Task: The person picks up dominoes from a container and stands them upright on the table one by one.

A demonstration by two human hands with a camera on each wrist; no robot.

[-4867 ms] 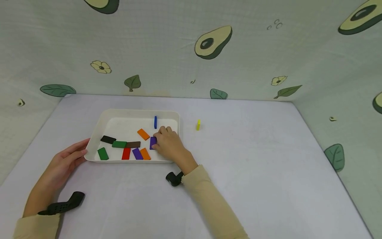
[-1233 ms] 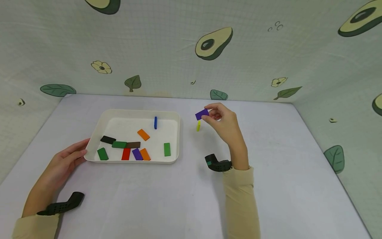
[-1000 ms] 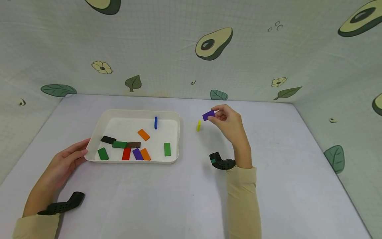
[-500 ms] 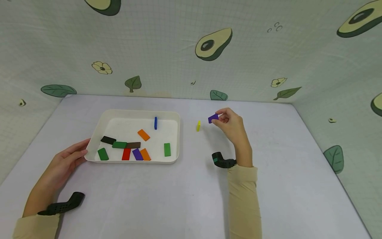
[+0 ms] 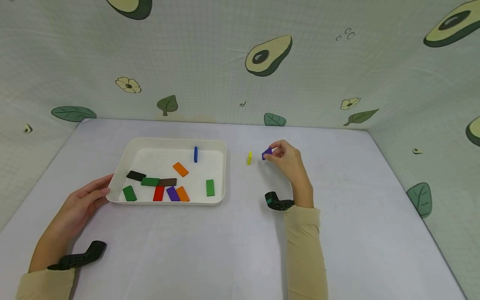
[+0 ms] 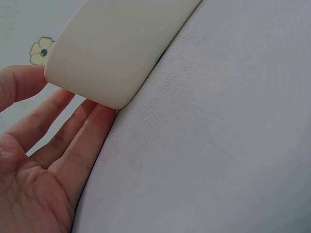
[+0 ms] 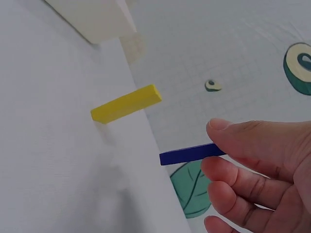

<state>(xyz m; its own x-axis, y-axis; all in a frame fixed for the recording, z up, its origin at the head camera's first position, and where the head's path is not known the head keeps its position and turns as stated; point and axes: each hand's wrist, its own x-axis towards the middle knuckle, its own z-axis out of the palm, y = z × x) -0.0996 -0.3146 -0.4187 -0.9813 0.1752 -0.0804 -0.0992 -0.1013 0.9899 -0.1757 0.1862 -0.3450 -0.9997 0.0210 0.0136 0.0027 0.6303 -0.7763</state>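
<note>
My right hand (image 5: 288, 160) pinches a flat purple domino block (image 5: 266, 153) between thumb and fingers, on the right half of the table. Just left of it a yellow domino block (image 5: 249, 158) stands upright on its narrow end. The right wrist view shows the purple block (image 7: 187, 154) edge-on, with a gap between it and the yellow block (image 7: 126, 104). At the tray's left end, my left hand (image 5: 80, 204) holds the white tray (image 5: 166, 203). In the left wrist view, its thumb is at the tray's rim and its fingertips reach the base of the outer wall.
Inside the tray several domino blocks lie flat: black (image 5: 136, 175), brown (image 5: 167, 182), red (image 5: 158, 193), a green one (image 5: 210, 188) at the right, plus more green, orange and purple. A blue block (image 5: 196, 154) stands upright there. A patterned cloth wall (image 5: 210, 62) rises behind the table.
My right hand has taken the purple block out of the tray, carried it right past the yellow block, and lowered it while turning it more edge-on. The left hand has stayed put.
</note>
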